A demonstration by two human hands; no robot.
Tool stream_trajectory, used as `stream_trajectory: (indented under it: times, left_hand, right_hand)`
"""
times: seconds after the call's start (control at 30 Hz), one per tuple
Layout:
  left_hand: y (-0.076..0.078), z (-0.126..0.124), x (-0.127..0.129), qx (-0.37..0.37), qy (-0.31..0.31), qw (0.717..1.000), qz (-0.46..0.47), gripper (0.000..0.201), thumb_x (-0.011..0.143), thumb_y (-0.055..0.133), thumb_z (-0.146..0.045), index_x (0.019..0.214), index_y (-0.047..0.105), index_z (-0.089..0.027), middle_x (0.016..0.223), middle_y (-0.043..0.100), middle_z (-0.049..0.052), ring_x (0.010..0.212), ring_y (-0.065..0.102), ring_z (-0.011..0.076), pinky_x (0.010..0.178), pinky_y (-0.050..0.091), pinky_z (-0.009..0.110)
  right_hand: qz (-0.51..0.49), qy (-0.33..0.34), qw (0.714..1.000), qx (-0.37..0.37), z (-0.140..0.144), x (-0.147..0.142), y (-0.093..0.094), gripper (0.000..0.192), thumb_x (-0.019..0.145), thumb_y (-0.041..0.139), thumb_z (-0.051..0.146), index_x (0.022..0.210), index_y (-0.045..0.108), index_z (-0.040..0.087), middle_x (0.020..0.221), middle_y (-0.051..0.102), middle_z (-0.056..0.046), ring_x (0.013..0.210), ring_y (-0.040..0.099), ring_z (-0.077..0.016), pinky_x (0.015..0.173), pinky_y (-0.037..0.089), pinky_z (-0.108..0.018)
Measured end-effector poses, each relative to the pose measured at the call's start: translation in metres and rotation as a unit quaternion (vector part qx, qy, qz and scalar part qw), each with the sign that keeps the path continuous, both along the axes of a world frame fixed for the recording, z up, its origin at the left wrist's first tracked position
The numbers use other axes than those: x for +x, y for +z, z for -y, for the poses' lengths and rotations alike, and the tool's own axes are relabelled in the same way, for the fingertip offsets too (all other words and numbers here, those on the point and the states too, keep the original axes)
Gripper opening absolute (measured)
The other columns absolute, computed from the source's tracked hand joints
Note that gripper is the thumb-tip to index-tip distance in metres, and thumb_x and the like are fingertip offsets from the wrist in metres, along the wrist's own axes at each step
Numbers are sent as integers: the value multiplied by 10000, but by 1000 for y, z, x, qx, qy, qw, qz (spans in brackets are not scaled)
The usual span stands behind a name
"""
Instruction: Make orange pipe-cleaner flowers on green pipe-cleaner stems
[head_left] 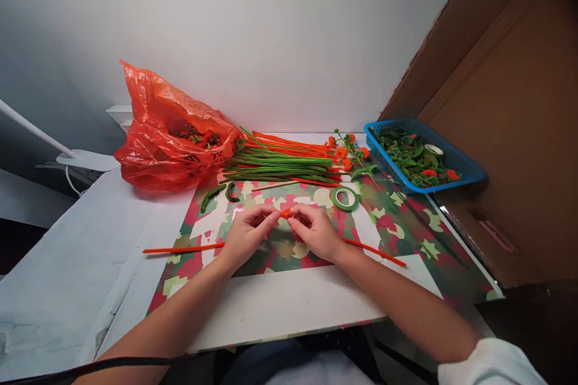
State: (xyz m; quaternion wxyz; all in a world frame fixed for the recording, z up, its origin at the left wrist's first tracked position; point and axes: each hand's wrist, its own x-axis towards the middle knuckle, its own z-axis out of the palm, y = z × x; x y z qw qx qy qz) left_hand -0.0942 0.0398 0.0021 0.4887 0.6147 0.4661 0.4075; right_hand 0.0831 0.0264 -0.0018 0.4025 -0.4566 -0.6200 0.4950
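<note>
My left hand [247, 233] and my right hand [316, 231] meet over the patterned mat [406, 234]. Together they pinch the middle of an orange pipe cleaner [285, 213], which is bent between my fingertips. Its two long ends stretch out sideways on the table, one to the left [180, 249] and one to the right [377, 251]. A roll of green tape [345, 198] lies just beyond my right hand.
A pile of green and orange pipe cleaners [282, 162] lies behind my hands. An orange plastic bag [167, 132] sits at the back left, a blue basket [465, 168] with green pieces at the right. A cardboard sheet [506, 102] stands along the right edge.
</note>
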Motion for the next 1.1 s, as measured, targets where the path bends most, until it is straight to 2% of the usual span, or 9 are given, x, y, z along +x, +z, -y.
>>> stream_trajectory:
  times: [0.13, 0.23, 0.33, 0.47, 0.6, 0.73, 0.83, 0.97, 1.1]
  left_hand:
    - [1, 1, 0, 3, -8, 1000, -5, 280, 819, 621, -432, 741, 627, -163, 613, 574, -23, 467, 450, 74, 424, 381, 180]
    - [4, 1, -1, 27, -21, 999, -27, 279, 835, 597, -413, 711, 603, -163, 592, 554, -27, 467, 442, 75, 425, 368, 181]
    - [8, 2, -4, 93, -47, 992, -75, 254, 853, 574, -352, 681, 592, -166, 564, 531, -29, 487, 441, 83, 444, 360, 182]
    - [11, 5, -7, 185, -98, 970, -122, 228, 876, 545, -283, 681, 586, -172, 610, 593, -2, 546, 495, 101, 489, 387, 191]
    - [13, 7, -9, 248, -123, 949, -149, 201, 892, 525, -247, 711, 584, -181, 608, 586, -10, 515, 466, 93, 483, 368, 197]
    - [15, 7, -11, 295, -124, 932, -171, 186, 894, 521, -207, 719, 580, -187, 581, 557, -28, 499, 446, 86, 484, 349, 198]
    - [16, 7, -11, 296, -131, 930, -175, 184, 901, 511, -201, 733, 587, -189, 603, 581, -22, 518, 480, 89, 501, 368, 200]
    - [17, 8, -12, 273, -134, 932, -198, 218, 908, 497, -249, 725, 600, -193, 606, 600, -9, 528, 494, 104, 511, 380, 217]
    - [17, 7, -13, 266, -139, 930, -215, 225, 908, 488, -257, 721, 596, -196, 620, 621, -5, 538, 507, 109, 526, 388, 221]
  right_hand:
    - [-22, 7, 1000, -13, 0, 0, -1, 142, 845, 551, 300, 900, 595, 177, 629, 518, 37, 556, 461, -105, 544, 373, -240]
    - [-73, 40, 994, -69, -4, 1, -2, 188, 835, 570, 364, 854, 579, 177, 607, 487, 48, 525, 427, -90, 504, 333, -224]
    - [-117, 128, 972, -157, -10, 6, -1, 328, 825, 571, 494, 777, 549, 170, 564, 481, 53, 470, 365, -68, 459, 268, -214]
    - [-138, 221, 935, -240, -15, 12, 1, 442, 750, 650, 593, 791, 567, 160, 560, 487, 55, 464, 354, -60, 444, 234, -210]
    - [-168, 265, 912, -264, -15, 15, -1, 428, 760, 688, 562, 768, 593, 145, 538, 400, 76, 476, 311, -54, 469, 228, -217]
    - [-204, 281, 892, -289, -15, 15, -6, 386, 780, 706, 508, 764, 590, 140, 546, 319, 95, 483, 246, -44, 489, 202, -220]
    - [-202, 279, 894, -286, -16, 16, -5, 389, 781, 707, 508, 767, 589, 138, 558, 309, 96, 488, 232, -43, 490, 191, -219]
    - [-162, 258, 913, -272, -17, 17, -1, 438, 724, 728, 555, 761, 584, 143, 578, 345, 89, 495, 223, -42, 479, 193, -211]
    - [-90, 234, 950, -186, -16, 18, 5, 376, 744, 711, 508, 776, 609, 148, 652, 496, 49, 538, 353, -60, 497, 274, -205]
